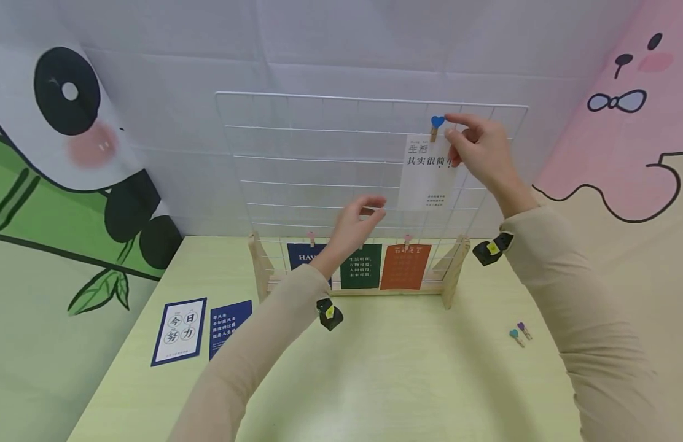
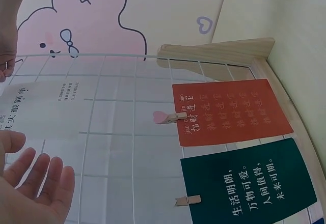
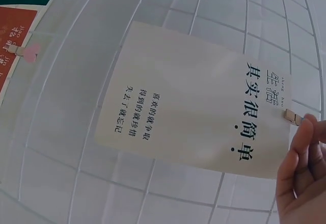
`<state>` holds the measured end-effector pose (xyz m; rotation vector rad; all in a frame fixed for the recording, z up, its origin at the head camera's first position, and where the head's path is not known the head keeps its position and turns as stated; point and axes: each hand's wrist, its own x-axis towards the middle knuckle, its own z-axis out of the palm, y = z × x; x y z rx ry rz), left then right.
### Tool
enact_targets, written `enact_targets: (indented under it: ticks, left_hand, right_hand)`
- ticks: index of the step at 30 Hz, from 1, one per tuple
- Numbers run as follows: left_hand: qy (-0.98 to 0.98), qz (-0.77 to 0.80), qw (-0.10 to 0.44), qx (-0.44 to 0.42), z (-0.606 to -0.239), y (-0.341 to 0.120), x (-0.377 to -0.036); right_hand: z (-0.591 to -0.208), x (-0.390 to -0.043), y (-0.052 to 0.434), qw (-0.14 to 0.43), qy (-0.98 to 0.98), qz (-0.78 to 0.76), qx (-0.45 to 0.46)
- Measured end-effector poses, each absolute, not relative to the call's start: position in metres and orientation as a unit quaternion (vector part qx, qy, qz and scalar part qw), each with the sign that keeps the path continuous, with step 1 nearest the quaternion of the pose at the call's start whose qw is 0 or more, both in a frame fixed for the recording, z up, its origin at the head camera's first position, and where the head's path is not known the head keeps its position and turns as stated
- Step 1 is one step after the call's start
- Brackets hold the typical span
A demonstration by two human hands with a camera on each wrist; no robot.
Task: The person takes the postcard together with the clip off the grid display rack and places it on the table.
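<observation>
A white card with black Chinese text (image 1: 427, 178) hangs on the upper right of a white wire grid (image 1: 319, 161), held at its top by a wooden clothespin with a blue heart (image 1: 438, 121). My right hand (image 1: 481, 147) is at that clothespin, index fingertip at the heart's right edge and thumb apart below it. In the right wrist view, the fingers (image 3: 300, 147) partly hide the heart. Left of the card and lower, my left hand (image 1: 357, 224) is held in front of the grid with nothing in it. Its fingers (image 2: 48, 178) are spread and relaxed in the left wrist view.
Blue (image 1: 300, 255), green (image 1: 361, 266) and orange (image 1: 405, 266) cards hang low on the grid. A wooden stand (image 1: 456, 273) supports it. Two more cards (image 1: 179, 331) lie at the table's left; two heart clothespins (image 1: 516, 337) lie at the right.
</observation>
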<state>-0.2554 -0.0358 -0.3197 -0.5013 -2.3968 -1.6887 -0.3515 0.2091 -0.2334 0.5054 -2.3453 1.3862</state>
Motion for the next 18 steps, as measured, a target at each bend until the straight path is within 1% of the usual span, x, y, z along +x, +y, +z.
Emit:
enact_targets:
  ticks: [4,8,15,18]
  left_hand:
    - [-0.803,-0.566,0.084,-0.168,-0.32,-0.031,-0.259]
    - [-0.802,-0.566,0.087,-0.17,-0.323,-0.026,-0.261]
    - [-0.804,-0.558,0.1,-0.179,-0.328,-0.018,-0.264]
    - [-0.808,-0.55,0.107,-0.18,-0.328,-0.014,-0.265]
  right_hand:
    - [-0.231,-0.35,0.204,0.158,-0.822,0.517,0.178]
    - [-0.227,-0.345,0.197,0.126,-0.791,0.575,0.167]
    - [-0.209,-0.307,0.172,0.136,-0.782,0.589,0.153]
    - [-0.202,-0.298,0.166,0.118,-0.768,0.616,0.133]
